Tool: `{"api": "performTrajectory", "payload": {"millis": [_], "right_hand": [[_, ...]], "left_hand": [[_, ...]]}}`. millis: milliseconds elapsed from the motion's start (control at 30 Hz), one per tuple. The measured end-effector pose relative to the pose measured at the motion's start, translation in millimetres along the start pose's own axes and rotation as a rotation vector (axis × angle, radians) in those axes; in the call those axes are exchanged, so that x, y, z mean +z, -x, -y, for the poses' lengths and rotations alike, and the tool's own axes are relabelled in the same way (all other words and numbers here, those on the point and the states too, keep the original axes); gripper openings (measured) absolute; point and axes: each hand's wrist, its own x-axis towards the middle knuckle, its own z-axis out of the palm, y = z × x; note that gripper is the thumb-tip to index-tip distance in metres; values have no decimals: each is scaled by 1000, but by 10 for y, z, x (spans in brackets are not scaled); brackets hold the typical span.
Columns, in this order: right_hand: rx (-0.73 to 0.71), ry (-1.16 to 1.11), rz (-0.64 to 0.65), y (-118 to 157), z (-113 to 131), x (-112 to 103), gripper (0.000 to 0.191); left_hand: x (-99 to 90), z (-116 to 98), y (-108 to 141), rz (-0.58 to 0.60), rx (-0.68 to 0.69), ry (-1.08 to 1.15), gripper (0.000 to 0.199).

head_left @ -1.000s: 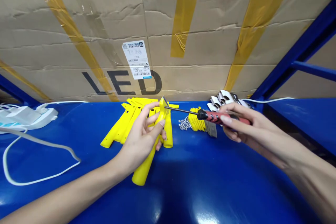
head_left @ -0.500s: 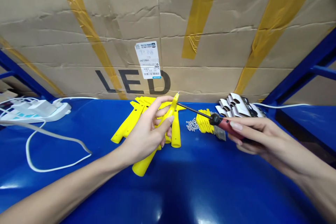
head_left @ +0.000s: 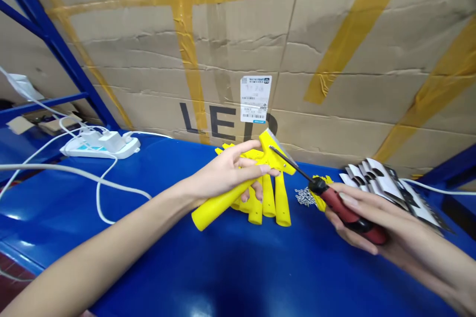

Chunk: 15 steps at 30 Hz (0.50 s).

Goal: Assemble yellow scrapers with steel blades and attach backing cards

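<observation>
A yellow scraper (head_left: 219,205) with a thin metal blade along its head is gripped by my left hand (head_left: 226,176), its broad face turned towards me. My right hand (head_left: 368,218) is closed round a red and black power screwdriver (head_left: 342,205). The screwdriver's long bit reaches across to the scraper head, its tip at a screw spot there. Behind my left hand, several yellow scraper handles (head_left: 282,203) lie in a pile, partly hidden. Small silvery screws (head_left: 305,197) lie in a heap beside yellow plastic pieces (head_left: 322,193), which the screwdriver partly covers.
White and black printed card packs (head_left: 375,181) lie at the right. A white power strip (head_left: 100,146) with plugs and cables (head_left: 100,193) occupies the left of the blue table (head_left: 238,267). Behind stands a large taped cardboard box (head_left: 148,79), between blue frame posts (head_left: 70,54).
The scraper has turned from nearly edge-on to showing its broad face, and the screwdriver now slants down more steeply from its tip. My view has swung left.
</observation>
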Motion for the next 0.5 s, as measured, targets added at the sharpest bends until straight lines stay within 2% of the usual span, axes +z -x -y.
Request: {"api": "performTrajectory", "payload": {"millis": [67,167,267,300,367,400,500], "right_hand": [[40,11,18,-47,61,82,32],[-25,-14,13,-91,99,142,30],[-80,-49,-57,-86,56,131,32],[-78,-35,-82,-73,21,119,40],[-73,65,-112,-35,-72,92,57],[-85,144,-124,-11,-124,79,60],[-154,498,-198,59,-250,39,43]], "left_hand": [[-136,78,51,-22,-11,90,73],[-286,211,102,-97,-13,150,64],[-337,295,107,-151,9,167,50],[-334,309,102,-164,16,170,47],[-306,323,91,-178,12,168,47],[-284,327,86,-178,8,166,47],[-196,332,73,-162,5,148,46]]}}
